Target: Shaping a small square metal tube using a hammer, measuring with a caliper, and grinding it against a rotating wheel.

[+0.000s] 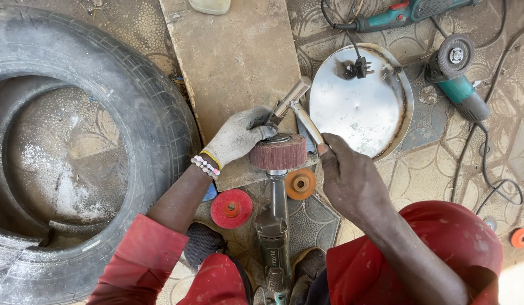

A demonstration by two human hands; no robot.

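Gripping two silver metal spanners (296,107) at frame centre, both hands work on the dark-red cylindrical flap wheel (277,152). The gloved left hand (237,137) is clenched on one spanner; the bare right hand (347,178) grasps the other handle in a closed grip. The wheel sits on the spindle of a grey polishing machine (275,237), whose long axis runs from lower centre upward, wheel end pointing to the top of the frame. Judgement: keep the spanners seated squarely and the machine body steadied between the feet. A black rubber tyre (132,101) lies left; a round shiny metal plate (358,107) lies upper right.
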